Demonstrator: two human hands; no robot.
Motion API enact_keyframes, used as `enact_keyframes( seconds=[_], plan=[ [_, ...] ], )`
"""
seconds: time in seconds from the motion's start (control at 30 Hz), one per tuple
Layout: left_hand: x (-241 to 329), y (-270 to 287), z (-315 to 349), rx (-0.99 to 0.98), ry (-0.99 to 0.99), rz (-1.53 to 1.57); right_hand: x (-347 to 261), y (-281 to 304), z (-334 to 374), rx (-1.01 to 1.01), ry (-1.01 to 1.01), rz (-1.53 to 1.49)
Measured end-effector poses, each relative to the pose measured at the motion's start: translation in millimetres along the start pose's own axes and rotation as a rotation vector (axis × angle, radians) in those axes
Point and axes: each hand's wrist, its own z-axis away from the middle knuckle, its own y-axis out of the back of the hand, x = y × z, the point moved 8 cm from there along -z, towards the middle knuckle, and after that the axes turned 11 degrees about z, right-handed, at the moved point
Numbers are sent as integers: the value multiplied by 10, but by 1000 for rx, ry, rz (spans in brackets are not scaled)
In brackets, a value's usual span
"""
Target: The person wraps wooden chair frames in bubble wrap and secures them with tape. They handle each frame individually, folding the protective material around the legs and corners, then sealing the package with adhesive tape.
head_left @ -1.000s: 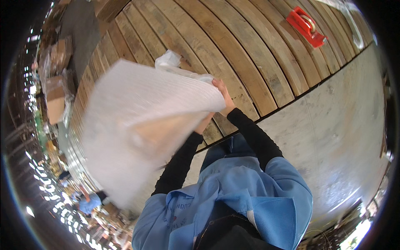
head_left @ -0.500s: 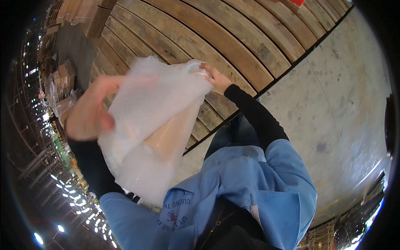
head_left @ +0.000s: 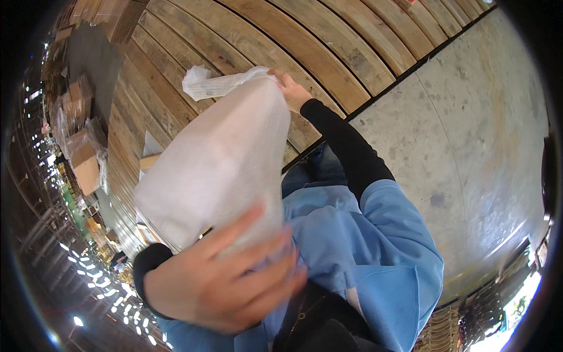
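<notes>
A sheet of thin white foam wrap (head_left: 211, 152) hangs in front of me, bulging as if over something hidden. My right hand (head_left: 290, 91) grips its far corner, fingers closed on the bunched foam. From that corner, a narrow folded end of wrap (head_left: 214, 87) reaches left over the boards. Low in the view and close to me, my left hand (head_left: 226, 273) is blurred by motion. Its fingers are stretched and apart, lying over the near edge of the wrap. Whether they press on it I cannot tell.
Wooden slats (head_left: 328, 41) form a wide surface ahead, its dark edge running beside the concrete floor (head_left: 446, 135) on the right. Cardboard boxes (head_left: 82, 158), some in clear film, stand at the left. A stack of cardboard (head_left: 120, 17) is at the far left.
My left hand has swept from the wrap's left side down toward my body. The wrap has turned and been drawn nearer, covering the tan shape seen before. My right hand still grips the corner.
</notes>
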Motion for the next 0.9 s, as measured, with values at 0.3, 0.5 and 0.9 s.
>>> enact_keyframes(
  seconds=[0.3,0.5,0.9],
  plan=[
    [-2549,-44,1188,1069,575,219,-169,-195,-185,-47,68,19],
    [-3600,-213,732,1109,473,157,107,-154,-260,-251,-162,-52],
    [-3459,-508,888,999,419,8,-31,931,-906,22,-302,-477]
  ],
)
